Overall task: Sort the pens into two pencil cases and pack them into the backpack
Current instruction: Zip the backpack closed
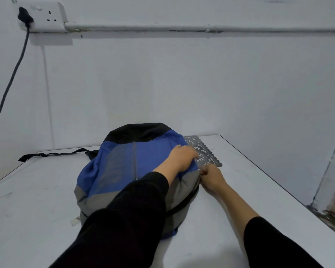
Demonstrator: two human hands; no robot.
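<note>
**Backpack flat on table, both hands at its right edge**

White table fills the lower frame. Blue, grey and black backpack lies flat at centre, zipped front pocket up, black strap trailing left. Left hand rests palm-down on the blue panel, fingers relaxed over the right edge. Right hand pinches the backpack's right side seam, fingers curled; what exactly it pinches, cannot tell. Grey lace-pattern mat pokes out behind the hands. Wall socket with black plug, upper left.
</note>
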